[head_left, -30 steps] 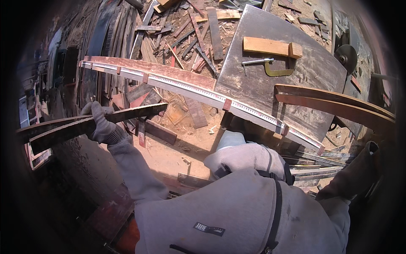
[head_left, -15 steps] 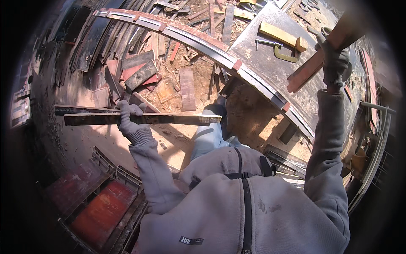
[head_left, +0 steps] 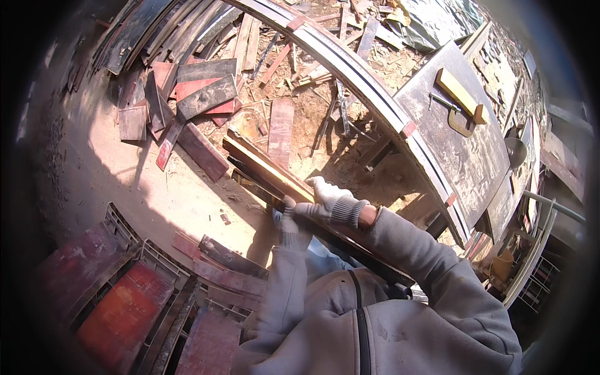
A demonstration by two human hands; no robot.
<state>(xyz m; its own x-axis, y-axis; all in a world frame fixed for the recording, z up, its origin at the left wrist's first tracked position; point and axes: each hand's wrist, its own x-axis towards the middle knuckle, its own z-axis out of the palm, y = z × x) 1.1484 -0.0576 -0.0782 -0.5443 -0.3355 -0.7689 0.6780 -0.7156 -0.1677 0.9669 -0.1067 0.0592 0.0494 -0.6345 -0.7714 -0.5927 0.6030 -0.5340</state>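
A bundle of narrow wooden strips (head_left: 270, 169) lies slantwise across the front of my body, its far end up and to the left. Wearing a pale knit glove, my left hand (head_left: 291, 219) is closed around the bundle from below. My right hand (head_left: 329, 199), gloved the same way, grips the upper side of the strips just to the right of it. The two hands touch or nearly touch. The strips' near part passes under my right forearm and is partly hidden.
A long curved-looking straightedge (head_left: 369, 84) with red blocks crosses ahead. Beyond it, a dark board (head_left: 431, 94) carries a yellow timber piece (head_left: 456, 92) and a clamp (head_left: 461, 124). Scrap boards (head_left: 206, 94) lie piled at left. Reddish panels (head_left: 125, 312) stand at lower left.
Both hands have come together in front of my body. The right hand brought its wooden piece from the far right to the strips in my left hand, which moved right. The view has shifted.
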